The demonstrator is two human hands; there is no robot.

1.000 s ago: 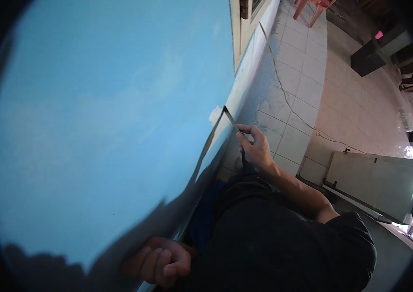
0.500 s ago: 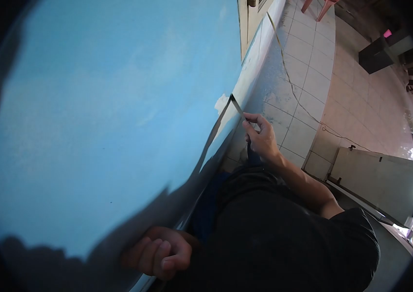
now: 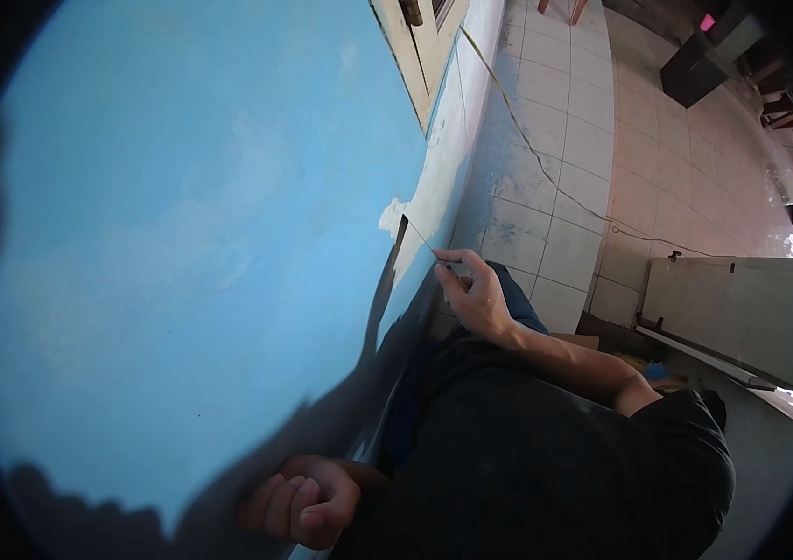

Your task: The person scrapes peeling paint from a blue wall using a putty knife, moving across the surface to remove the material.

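Note:
My right hand [image 3: 476,294] pinches a thin metal blade [image 3: 423,237] between thumb and fingers. It shows almost edge-on, a fine line pointing at the wall. Its tip is at or very near a bare white patch [image 3: 394,216] in the blue painted wall [image 3: 200,205]; contact is hard to tell. A dark shadow of the hand and blade falls beside the patch. Lower left, my left hand [image 3: 308,504] hangs close to the wall with its fingers curled in, nothing visible in them.
A window or door frame [image 3: 420,65] sits above the patch. A cord [image 3: 546,168] runs over the tiled floor [image 3: 541,121]. To the right stand a pale panel [image 3: 728,313] and a dark box [image 3: 695,73]. Part of a red plastic chair [image 3: 574,7] shows at the top.
The view has shifted, so wall and floor appear further left. The blade has turned from showing its flat side to nearly edge-on. My left hand stays curled.

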